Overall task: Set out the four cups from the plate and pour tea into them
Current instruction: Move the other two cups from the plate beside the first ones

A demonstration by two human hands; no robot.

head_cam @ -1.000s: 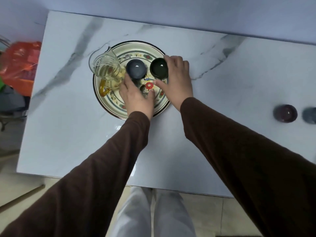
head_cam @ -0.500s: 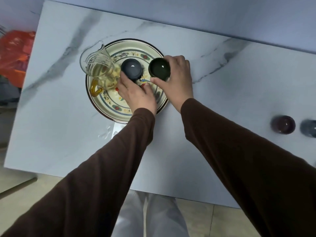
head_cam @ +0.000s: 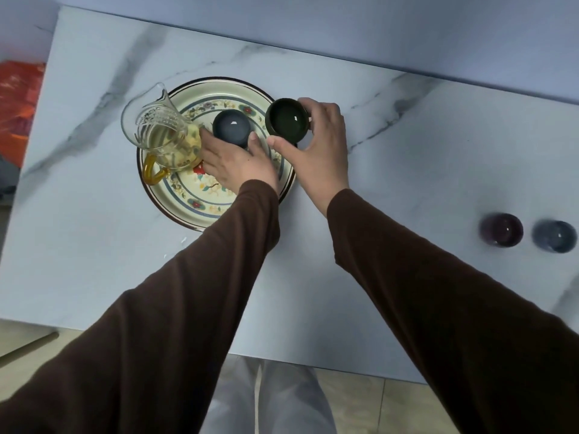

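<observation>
A floral plate (head_cam: pixel 200 200) lies on the marble table. On its left side stands a glass pitcher (head_cam: pixel 163 136) of yellow tea with an amber handle. My left hand (head_cam: pixel 238 164) wraps around a dark blue cup (head_cam: pixel 231 124) that stands on the plate. My right hand (head_cam: pixel 319 145) grips a dark green cup (head_cam: pixel 286 119), held above the plate's right rim. Far right on the table stand a purple cup (head_cam: pixel 500 229) and a grey-blue cup (head_cam: pixel 554 236), side by side.
The marble table (head_cam: pixel 391 170) ends at a near edge in front of my legs. A pale wall runs along its far edge. An orange bag (head_cam: pixel 18 101) lies off the table's left side.
My right hand has raised the green cup and shifted it right toward the plate's rim. My left hand has closed around the blue cup. The view has shifted.
</observation>
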